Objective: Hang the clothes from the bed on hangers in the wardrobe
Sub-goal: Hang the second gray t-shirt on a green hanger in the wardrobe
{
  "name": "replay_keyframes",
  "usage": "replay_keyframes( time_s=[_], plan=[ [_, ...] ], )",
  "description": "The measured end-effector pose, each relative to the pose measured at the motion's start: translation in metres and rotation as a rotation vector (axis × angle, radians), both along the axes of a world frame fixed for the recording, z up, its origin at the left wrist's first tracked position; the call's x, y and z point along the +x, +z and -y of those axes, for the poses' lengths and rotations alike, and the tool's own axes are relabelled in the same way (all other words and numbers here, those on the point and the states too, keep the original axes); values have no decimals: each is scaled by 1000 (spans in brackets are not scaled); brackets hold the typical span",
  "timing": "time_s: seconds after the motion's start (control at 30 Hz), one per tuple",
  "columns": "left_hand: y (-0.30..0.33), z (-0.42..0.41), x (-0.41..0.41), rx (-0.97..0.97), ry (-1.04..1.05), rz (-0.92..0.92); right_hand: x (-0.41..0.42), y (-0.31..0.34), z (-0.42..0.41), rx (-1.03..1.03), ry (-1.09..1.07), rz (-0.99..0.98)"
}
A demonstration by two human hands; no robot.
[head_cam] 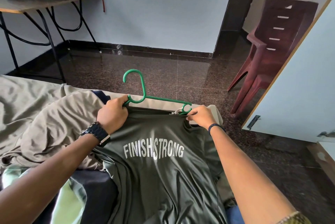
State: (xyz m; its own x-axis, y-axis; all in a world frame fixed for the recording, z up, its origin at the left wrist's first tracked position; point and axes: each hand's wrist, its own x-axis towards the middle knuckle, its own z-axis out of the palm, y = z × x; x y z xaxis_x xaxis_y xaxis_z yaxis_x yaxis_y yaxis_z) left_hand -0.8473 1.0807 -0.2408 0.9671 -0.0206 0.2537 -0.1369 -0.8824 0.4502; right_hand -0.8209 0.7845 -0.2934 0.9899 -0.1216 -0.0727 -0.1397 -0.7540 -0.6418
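dark t-shirt (163, 169) lies on bed (27, 100), collar toward 12 o'clock. green hanger (159, 99) runs 9 to 3 across the collar. left hand (113, 113) and right hand (201, 116) each pinch collar and hanger end; hook points 12 o'clock.

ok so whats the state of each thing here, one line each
green hanger: partly inside the shirt's neck, hook sticking out
dark green t-shirt: on the bed, collar held at both ends
left hand: grips hanger and collar together
right hand: pinches the collar at the hanger's other end
wardrobe door: open
chairs: stacked by the wall
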Motion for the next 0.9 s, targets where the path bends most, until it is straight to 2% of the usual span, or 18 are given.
replay_keyframes(
  time_s=[0.3, 0.53, 0.63, 0.8, 0.9],
  plan=[
    [2, 4, -2, 55, 2, -68, 0, 3, -1, -178, 32, 34],
    [-2, 1, -9, 181, -24, -156, 0, 3, -6, -141, 29, 80],
    [-6, 2, -7, 195, -4, -138, -2, 9, -8, -158, 100, 75],
    [1, 2, 5, 145, 14, -134, -4, 20, -4, -399, 241, 283],
    [7, 10, 11, 94, -47, -149, -1, 37, -2, -438, 338, 339]
  ],
)
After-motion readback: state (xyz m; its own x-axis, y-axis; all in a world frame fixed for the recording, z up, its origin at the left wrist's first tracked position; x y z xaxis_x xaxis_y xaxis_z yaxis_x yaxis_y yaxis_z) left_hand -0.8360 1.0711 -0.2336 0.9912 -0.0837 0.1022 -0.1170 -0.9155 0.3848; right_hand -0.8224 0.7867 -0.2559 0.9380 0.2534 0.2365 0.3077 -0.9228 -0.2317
